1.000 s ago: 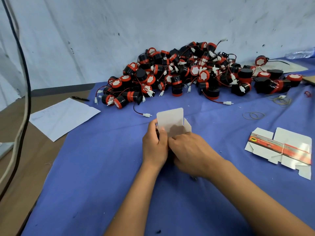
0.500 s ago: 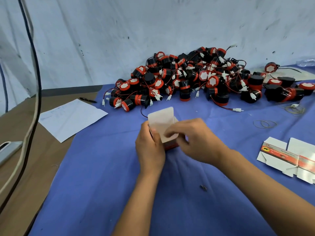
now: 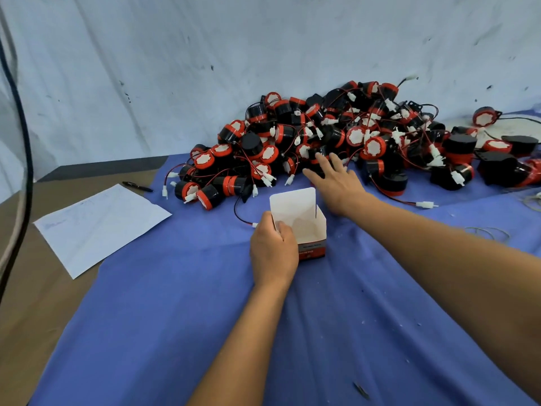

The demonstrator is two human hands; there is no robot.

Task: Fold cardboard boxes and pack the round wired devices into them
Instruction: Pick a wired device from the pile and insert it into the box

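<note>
A small white cardboard box [image 3: 307, 227] with a red band stands upright on the blue cloth [image 3: 175, 317], its top open and its back flap raised. My left hand [image 3: 272, 250] grips its left wall, fingers curled over the rim. My right hand [image 3: 333, 180] is stretched out past the box, fingers spread, touching the near edge of the pile of round black-and-red wired devices [image 3: 336, 139]. It holds nothing that I can see.
A white sheet of paper [image 3: 99, 224] and a black pen [image 3: 137, 186] lie at the left on the brown table [image 3: 26, 303]. Rubber bands [image 3: 489, 231] lie at the right. A dark cable [image 3: 26, 142] hangs at the far left. The wall stands behind the pile.
My right hand has left the box and reached forward to the pile of devices. The box now stands open on the cloth, held by my left hand alone.
</note>
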